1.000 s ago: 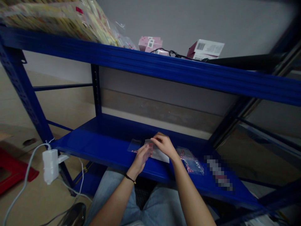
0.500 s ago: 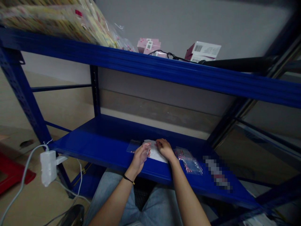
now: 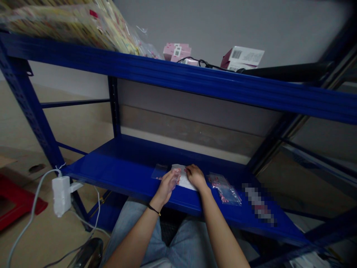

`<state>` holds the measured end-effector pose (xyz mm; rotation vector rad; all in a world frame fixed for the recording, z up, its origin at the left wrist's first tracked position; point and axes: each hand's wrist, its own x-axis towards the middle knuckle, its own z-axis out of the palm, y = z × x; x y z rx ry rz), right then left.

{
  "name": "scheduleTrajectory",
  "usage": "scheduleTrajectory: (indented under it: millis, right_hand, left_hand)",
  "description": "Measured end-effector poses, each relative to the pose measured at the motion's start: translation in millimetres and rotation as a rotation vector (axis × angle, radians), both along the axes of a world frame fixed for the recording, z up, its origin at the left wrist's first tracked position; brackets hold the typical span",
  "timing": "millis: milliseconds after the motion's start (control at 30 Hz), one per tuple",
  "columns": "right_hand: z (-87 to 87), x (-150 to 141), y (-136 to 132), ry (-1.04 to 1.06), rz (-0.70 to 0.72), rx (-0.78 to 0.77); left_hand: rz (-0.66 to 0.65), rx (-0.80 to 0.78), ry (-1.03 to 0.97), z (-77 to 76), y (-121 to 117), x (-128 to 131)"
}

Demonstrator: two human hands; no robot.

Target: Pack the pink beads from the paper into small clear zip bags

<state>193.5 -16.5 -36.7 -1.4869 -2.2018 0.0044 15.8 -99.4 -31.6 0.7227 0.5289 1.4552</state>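
My left hand [image 3: 165, 187] is closed around a small clear plastic bag [image 3: 176, 174] with pinkish-red bits in it, held just over the left side of a white sheet [image 3: 186, 182]. Over the right part of that sheet, my right hand [image 3: 196, 177] has its fingers curled together. Something tiny and pink seems to show at its fingertips, too small to name. Left of my hands lies a flat clear bag [image 3: 158, 171] with a few pink bits. To the right, clear bags [image 3: 230, 195] holding similar pink pieces overlap on the shelf.
The blue metal shelf [image 3: 134, 152] holds all this, with a blue beam [image 3: 178, 76] crossing above. Pink boxes [image 3: 176, 51], white-and-maroon boxes [image 3: 247, 56] and a large bag [image 3: 67, 28] sit up there. A white power strip [image 3: 61, 196] hangs at the left, near a red stool [image 3: 16, 201].
The view has shifted slightly. Both hands keep nearly the same places over the white sheet, and the left still holds the bag.
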Motion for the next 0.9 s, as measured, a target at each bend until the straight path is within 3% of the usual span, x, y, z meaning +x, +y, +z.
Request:
scheduleTrajectory:
  millis: [433, 567, 767, 833, 900]
  right_hand:
    - [0.3, -3.2, 3.7, -0.032, -0.017, 0.012]
    - [5.6, -2.5, 3.6, 0.107, -0.009, 0.045]
    - [35.5, -6.6, -5.1, 0.727, 0.081, -0.114]
    - [51.2, -10.7, -15.7, 0.812, 0.164, -0.182]
    - [67.6, -15.5, -28.8, 0.77, 0.281, -0.22]
  left_hand:
    - [-0.074, 0.042, 0.179, 1.8, -6.1, 3.6]
    - [-0.068, 0.051, 0.187, 0.5, -4.3, 2.5]
    - [-0.05, 0.031, 0.144, -0.9, 0.3, 1.6]
    - [-0.06, 0.025, 0.15, 0.0, 0.6, 1.9]
    - [-0.074, 0.022, 0.142, 1.5, 0.2, 2.4]
